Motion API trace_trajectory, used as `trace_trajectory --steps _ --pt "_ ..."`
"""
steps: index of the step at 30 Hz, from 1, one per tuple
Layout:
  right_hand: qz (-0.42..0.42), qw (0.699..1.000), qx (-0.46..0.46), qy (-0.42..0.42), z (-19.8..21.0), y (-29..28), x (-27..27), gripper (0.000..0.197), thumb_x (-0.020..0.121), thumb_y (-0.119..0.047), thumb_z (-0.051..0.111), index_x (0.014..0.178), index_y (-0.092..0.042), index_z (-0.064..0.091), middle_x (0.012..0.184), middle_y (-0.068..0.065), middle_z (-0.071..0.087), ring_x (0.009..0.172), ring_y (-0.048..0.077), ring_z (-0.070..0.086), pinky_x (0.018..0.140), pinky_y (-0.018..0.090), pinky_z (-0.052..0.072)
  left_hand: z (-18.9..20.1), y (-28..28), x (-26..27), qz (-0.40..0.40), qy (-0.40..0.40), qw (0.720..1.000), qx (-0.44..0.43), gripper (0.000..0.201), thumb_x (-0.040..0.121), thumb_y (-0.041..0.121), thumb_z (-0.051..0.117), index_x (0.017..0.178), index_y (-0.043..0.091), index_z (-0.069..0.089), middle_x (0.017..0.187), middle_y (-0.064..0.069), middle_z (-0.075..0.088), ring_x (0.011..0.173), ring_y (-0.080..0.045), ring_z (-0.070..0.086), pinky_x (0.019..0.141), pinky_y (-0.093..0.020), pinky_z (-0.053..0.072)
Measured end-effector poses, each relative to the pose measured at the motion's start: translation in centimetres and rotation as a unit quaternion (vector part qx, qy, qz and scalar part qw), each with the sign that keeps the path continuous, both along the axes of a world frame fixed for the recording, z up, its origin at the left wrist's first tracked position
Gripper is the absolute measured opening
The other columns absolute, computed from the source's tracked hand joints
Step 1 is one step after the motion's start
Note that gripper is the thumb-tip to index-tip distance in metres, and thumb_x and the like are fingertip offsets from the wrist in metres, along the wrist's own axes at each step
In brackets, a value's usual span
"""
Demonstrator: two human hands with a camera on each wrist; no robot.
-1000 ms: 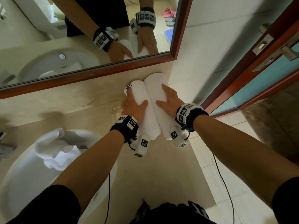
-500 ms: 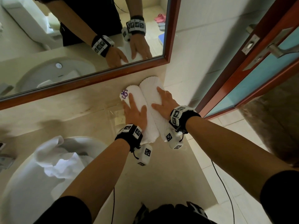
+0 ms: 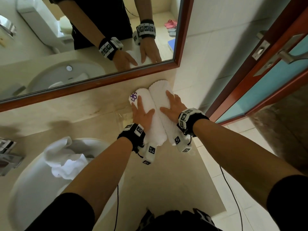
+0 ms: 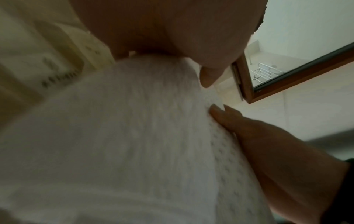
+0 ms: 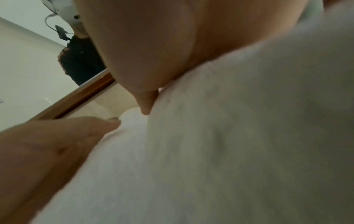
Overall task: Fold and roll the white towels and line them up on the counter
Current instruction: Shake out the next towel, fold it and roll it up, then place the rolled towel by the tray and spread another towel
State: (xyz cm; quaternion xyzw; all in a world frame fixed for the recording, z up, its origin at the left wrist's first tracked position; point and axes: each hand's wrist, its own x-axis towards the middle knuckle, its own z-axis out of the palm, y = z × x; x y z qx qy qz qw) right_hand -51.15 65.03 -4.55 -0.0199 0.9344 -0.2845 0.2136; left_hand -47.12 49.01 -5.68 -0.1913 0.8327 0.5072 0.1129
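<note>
Two rolls side by side on table.
My left hand [image 3: 141, 112] and right hand [image 3: 171, 105] lie flat, one per rolled towel [image 3: 155, 129]; long axes run 11-to-5 o'clock.

Beige counter [image 3: 86, 114] with 2 rolled white towels [image 3: 155, 124] side by side, touching.

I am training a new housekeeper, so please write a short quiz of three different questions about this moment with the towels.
1. True or false: the two rolled towels touch side by side.
2. Which rolled towel bears a purple mark? A) left B) right
3. Where do the unfolded towels lie?

Key:
1. True; the left hand presses the left rolled towel, the right hand presses the right rolled towel.
2. A.
3. In the sink, unfolded towels.
</note>
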Motion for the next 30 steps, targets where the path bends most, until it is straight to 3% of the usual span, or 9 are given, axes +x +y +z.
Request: trace_trajectory --steps 2,5,8,11,13,14,21,26,30 --pt "0.012 1.0 0.01 -0.013 0.8 0.2 0.0 0.08 0.094 -0.057 0.048 0.153 -0.041 -0.003 0.163 0.006 -0.002 0.143 0.037 0.027 0.114 0.046 0.029 0.9 -0.8 0.3 -0.01 0.0 0.999 0.03 0.079 0.098 0.033 0.053 0.154 0.035 -0.002 0.162 -0.007 -0.01 0.149 -0.027 0.009 0.116 -0.045 0.02" --pt "0.002 1.0 0.011 0.006 1.9 0.7 0.2 0.074 0.094 -0.057 0.046 0.154 -0.034 0.01 0.164 0.006 0.001 0.145 0.033 0.023 0.116 0.044 0.025 1.5 -2.2 1.7 0.034 0.053 0.993 0.103 0.073 0.096 0.025 0.057 0.154 0.031 0.013 0.16 -0.004 0.014 0.142 -0.023 0.025 0.114 -0.043 0.029" --pt "-0.023 0.999 -0.007 0.044 3.1 0.9 1.0 0.063 0.095 -0.051 0.051 0.149 -0.024 0.032 0.158 0.01 0.025 0.14 0.03 0.034 0.113 0.039 0.03 1.8 -3.6 3.4 0.079 0.05 0.982 0.161 0.066 0.093 0.024 0.06 0.15 0.028 0.027 0.146 0.001 0.039 0.128 -0.022 0.045 0.104 -0.04 0.041" --pt "-0.02 0.998 -0.021 0.064 4.6 0.9 2.2 0.05 0.096 -0.043 0.055 0.139 -0.018 0.047 0.145 0.01 0.044 0.13 0.027 0.045 0.1 0.029 0.034 2.5 -4.7 4.8 0.116 0.02 0.98 0.158 0.061 0.089 0.029 0.063 0.143 0.032 0.035 0.134 -0.004 0.052 0.11 -0.022 0.055 0.089 -0.042 0.052" --pt "-0.008 0.997 -0.027 0.067 5.5 0.8 3.1 0.044 0.095 -0.041 0.057 0.132 -0.018 0.052 0.139 0.009 0.05 0.125 0.025 0.049 0.092 0.025 0.034 2.8 -5.2 5.8 0.134 -0.013 0.978 0.162 0.057 0.094 0.025 0.058 0.146 0.025 0.035 0.124 -0.005 0.056 0.098 -0.022 0.056 0.072 -0.032 0.049" --pt "-0.003 0.997 -0.032 0.069 5.8 0.7 3.6 0.041 0.095 -0.04 0.058 0.13 -0.018 0.055 0.138 0.007 0.052 0.123 0.024 0.05 0.09 0.024 0.034 3.1 -5.4 6.4 0.137 -0.023 0.975 0.171 0.054 0.095 0.023 0.056 0.145 0.024 0.036 0.12 -0.006 0.058 0.095 -0.023 0.058 0.07 -0.031 0.046" --pt "0.053 0.993 -0.049 0.092 7.7 -2.3 8.5 0.033 0.091 -0.037 0.058 0.119 -0.02 0.06 0.126 0.002 0.06 0.113 0.023 0.057 0.089 0.027 0.042 5.6 -4.6 11.6 0.109 -0.03 0.979 0.17 0.037 0.096 0.019 0.055 0.132 0.021 0.046 0.101 -0.006 0.062 0.084 -0.023 0.058 0.069 -0.029 0.041" --pt "0.169 0.983 -0.052 0.041 6.7 -6.0 13.9 0.029 0.089 -0.033 0.063 0.112 -0.016 0.067 0.116 0.004 0.066 0.107 0.023 0.061 0.091 0.032 0.048 6.0 -4.7 17.2 0.087 -0.065 0.977 0.185 0.02 0.097 0.016 0.048 0.116 0.019 0.051 0.091 -0.005 0.06 0.072 -0.021 0.056 0.063 -0.027 0.036" --pt "0.241 0.97 -0.036 0.011 5.3 -8.5 16.8 0.03 0.091 -0.036 0.062 0.111 -0.015 0.069 0.112 0.005 0.068 0.104 0.024 0.063 0.089 0.033 0.051 5.9 -5.6 21.6 0.139 -0.105 0.959 0.222 0.011 0.098 0.02 0.047 0.092 0.024 0.056 0.085 -0.003 0.059 0.069 -0.019 0.056 0.061 -0.026 0.033"
